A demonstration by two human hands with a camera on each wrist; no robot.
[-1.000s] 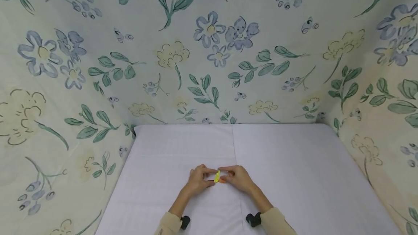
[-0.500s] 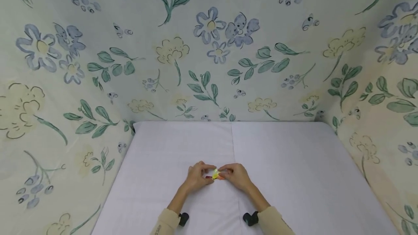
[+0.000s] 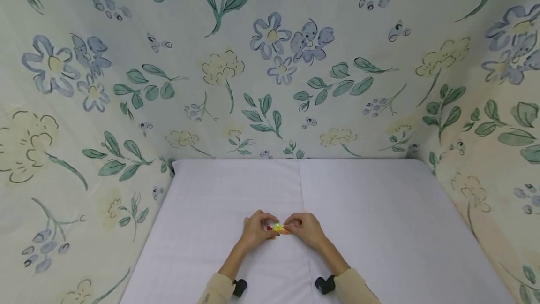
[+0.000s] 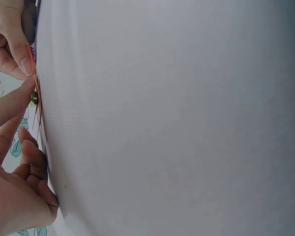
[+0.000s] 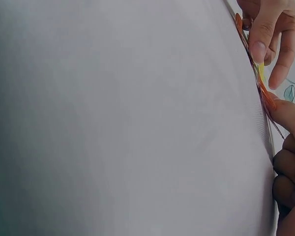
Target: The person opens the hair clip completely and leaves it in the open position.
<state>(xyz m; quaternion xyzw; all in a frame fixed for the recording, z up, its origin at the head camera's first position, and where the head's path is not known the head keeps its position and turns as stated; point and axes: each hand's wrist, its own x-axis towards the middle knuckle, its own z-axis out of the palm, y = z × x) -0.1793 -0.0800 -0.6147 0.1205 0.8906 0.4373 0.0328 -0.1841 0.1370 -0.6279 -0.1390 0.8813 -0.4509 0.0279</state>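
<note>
Fingers [image 3: 269,216] of the left hand [image 3: 253,232] curl round a small colourful piece [image 3: 278,227] — the right hand [image 3: 308,230] pinches its orange end [image 5: 269,99]. It sits between the hands, low at the counter [image 3: 363,210]. Its yellow part [image 5: 261,72] ran more front-to-back a second ago and now lies crosswise; probably it is being turned or folded down. The long axis runs roughly side to side, red bit [image 3: 269,228] leftward, orange rightward — its front is unclear.

Left hand [image 3: 255,231] near right hand [image 3: 307,230]
</note>
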